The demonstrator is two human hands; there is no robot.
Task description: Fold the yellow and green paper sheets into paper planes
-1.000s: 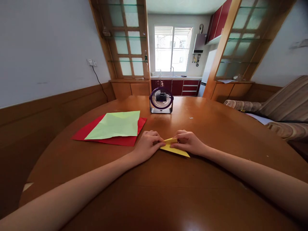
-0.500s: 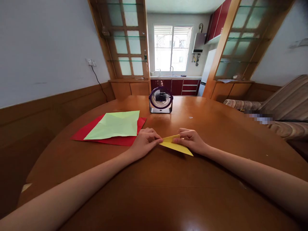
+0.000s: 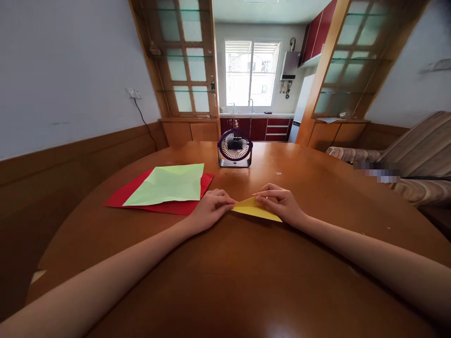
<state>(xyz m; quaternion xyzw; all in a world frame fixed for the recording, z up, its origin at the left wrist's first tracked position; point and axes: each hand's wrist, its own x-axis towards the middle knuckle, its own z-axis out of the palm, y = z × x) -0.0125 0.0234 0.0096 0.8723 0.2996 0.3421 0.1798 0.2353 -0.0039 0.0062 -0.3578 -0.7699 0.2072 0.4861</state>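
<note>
A folded yellow paper (image 3: 254, 209), shaped like a narrow triangle, lies on the round wooden table (image 3: 246, 281) in front of me. My left hand (image 3: 210, 209) pinches its left tip with curled fingers. My right hand (image 3: 282, 203) presses flat on the paper's right part, fingers stretched along its top edge. Both forearms reach in from the bottom corners.
A light green sheet (image 3: 169, 184) lies on a red sheet (image 3: 120, 197) to the left of my hands. A small purple desk fan (image 3: 235, 148) stands at the table's far side. A striped sofa (image 3: 416, 164) is at the right, a kitchen behind.
The yellow paper has been pressed flatter and shows more surface. My right hand's fingers have stretched out over it; my left hand stays at the left tip.
</note>
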